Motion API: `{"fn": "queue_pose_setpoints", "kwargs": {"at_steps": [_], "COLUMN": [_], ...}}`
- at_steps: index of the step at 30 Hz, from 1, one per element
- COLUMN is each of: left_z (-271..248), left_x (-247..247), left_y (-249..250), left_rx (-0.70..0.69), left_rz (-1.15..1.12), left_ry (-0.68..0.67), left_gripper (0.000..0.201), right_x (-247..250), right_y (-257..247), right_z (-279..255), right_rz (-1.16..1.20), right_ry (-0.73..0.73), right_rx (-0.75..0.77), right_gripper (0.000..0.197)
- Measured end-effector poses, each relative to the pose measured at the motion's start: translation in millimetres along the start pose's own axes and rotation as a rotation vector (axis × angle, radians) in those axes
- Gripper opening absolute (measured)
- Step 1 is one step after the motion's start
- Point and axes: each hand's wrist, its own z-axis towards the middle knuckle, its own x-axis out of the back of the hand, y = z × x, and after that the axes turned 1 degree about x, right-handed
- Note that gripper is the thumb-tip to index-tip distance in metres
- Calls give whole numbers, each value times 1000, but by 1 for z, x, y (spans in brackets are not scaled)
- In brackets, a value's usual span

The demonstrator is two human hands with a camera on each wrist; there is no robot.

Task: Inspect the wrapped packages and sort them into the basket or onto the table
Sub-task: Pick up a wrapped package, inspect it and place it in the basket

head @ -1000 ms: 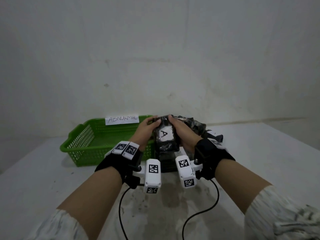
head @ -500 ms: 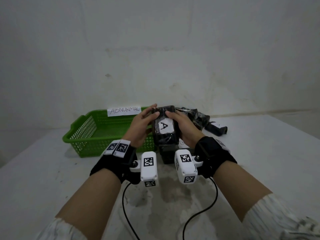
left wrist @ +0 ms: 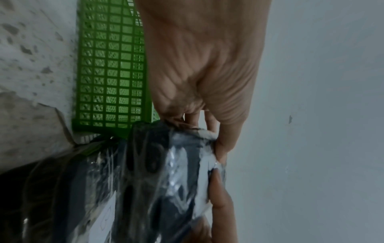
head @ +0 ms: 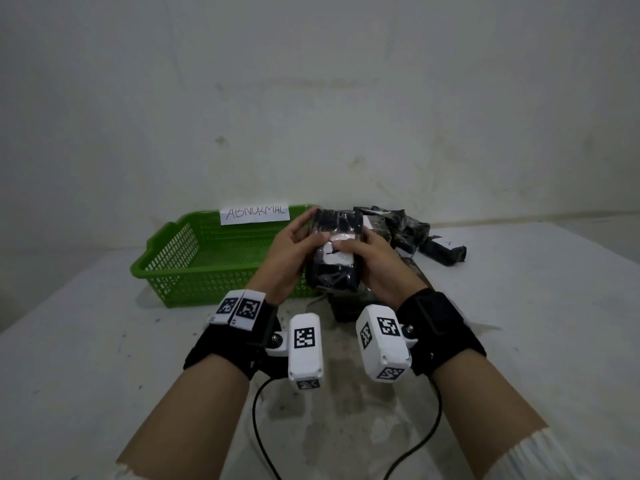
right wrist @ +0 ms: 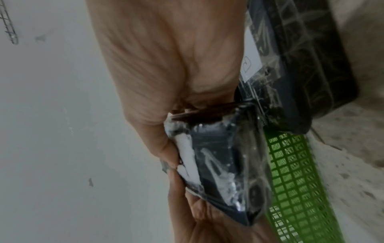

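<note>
The wrapped package (head: 335, 252) is sitting upright between my two hands, lifted above the desk (head: 519, 323), just right of the green basket (head: 194, 258). In the head view my left hand (head: 291, 252) is gripping its left side and my right hand (head: 375, 261) its right side, both thumbs pressing on the white label. I am judging it light and fairly firm inside, with slick, crinkly film outside, so the flat sides are the safest hold. Behind it a heap of other packages (head: 401, 226) is lying on the desk, one more lying directly under my hands. The basket is carrying a paper sign (head: 255, 214).

In the left wrist view the left hand (left wrist: 199, 65) is curling its fingers behind the package (left wrist: 166, 172), thumb in front; the basket wall (left wrist: 110, 74) is standing just beside it.

In the right wrist view the right hand (right wrist: 166, 74) is clasping the package (right wrist: 218, 164), glossy wrap wrinkling under the thumb. Another labelled package (right wrist: 301, 57) is lying below, close enough to snag a careless put-down.
</note>
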Motion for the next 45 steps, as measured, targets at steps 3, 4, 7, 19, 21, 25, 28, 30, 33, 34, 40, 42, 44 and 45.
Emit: {"fn": "queue_pose_setpoints", "kwargs": {"at_steps": [3,4,7,19,21,25,28,30,33,34,40,42,44,45], "left_z": [0,0,2,5,6,8,7,6,4,3,0,-1,-2,-2], "left_x": [0,0,-2,-2,-5,-8,-7,-5,-3,-2,2,2,1,1], "left_y": [0,0,-3,-16,-17,-18,-15,-13,-12,-12,-11,-11,-11,-11], "left_rx": [15,13,-17,-69,-98,-104,-80,-58,-67,-74,-119,-132,-157,-186], "left_rz": [5,10,1,-61,-59,-60,-52,-33,28,44,62,59,77,126], "left_ry": [-36,-37,-6,53,72,72,31,-14,-41,-39,-66,-62,-16,22], "left_gripper": [60,62,63,68,62,61,66,75,81,81,79,77,75,73], "right_x": [3,4,4,13,14,14,14,14,16,15,13,13,11,11], "right_y": [-2,-3,-5,-13,-15,-18,-19,-19,-21,-21,-20,-22,-25,-26], "right_z": [-2,-2,-3,-5,-6,-9,-9,-9,-11,-11,-10,-10,-11,-12], "right_rz": [36,36,23,-94,-117,-216,-245,-245,-231,-243,-324,-307,-258,-236], "right_ry": [17,13,-25,5,-16,-32,-11,-22,-69,-75,-50,-48,-35,-36], "right_rx": [13,14,1,33,23,-8,16,16,4,5,34,35,27,28], "right_gripper": [30,31,38,51,59,71,71,74,80,83,94,90,74,63]}}
